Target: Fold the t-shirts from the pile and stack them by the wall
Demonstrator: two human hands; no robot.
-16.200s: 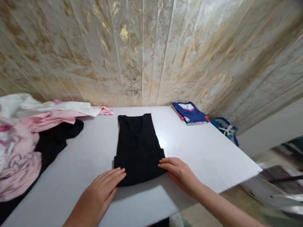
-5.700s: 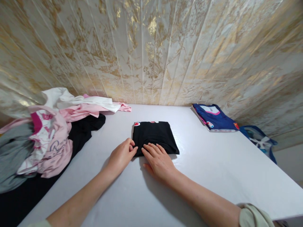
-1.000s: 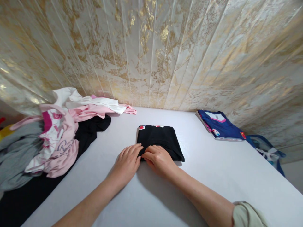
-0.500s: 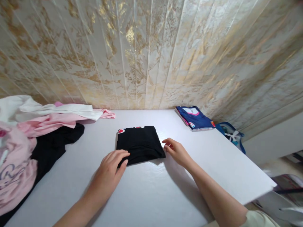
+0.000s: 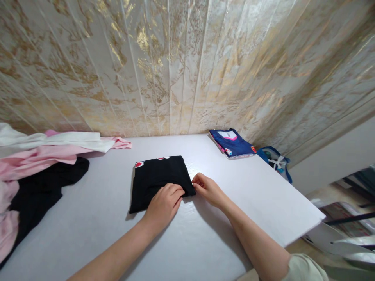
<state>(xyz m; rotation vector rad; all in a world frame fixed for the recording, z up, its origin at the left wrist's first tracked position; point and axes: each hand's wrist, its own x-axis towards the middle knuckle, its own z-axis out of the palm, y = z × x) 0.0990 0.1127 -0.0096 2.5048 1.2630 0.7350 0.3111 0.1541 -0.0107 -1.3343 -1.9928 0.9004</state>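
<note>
A folded black garment (image 5: 159,175) with red-and-white printed patches along its far edge lies on the white table. My left hand (image 5: 165,201) rests over its front edge, right of the middle, fingers curled on the cloth and the thumb close beside them. At the front right corner, my right hand (image 5: 205,188) pinches the edge of the same garment between thumb and fingers. The fingertips partly hide the cloth there.
Loose pink, white and black clothes (image 5: 43,171) lie heaped at the left. A folded navy garment (image 5: 238,143) sits at the back right of the white table (image 5: 263,195). Beyond the right edge is a blue-edged bag (image 5: 275,160). A patterned curtain (image 5: 170,70) hangs behind.
My left hand has slid right along the garment's front edge, from its left corner. My right hand has closed on the right corner. The view has shifted slightly to the right.
</note>
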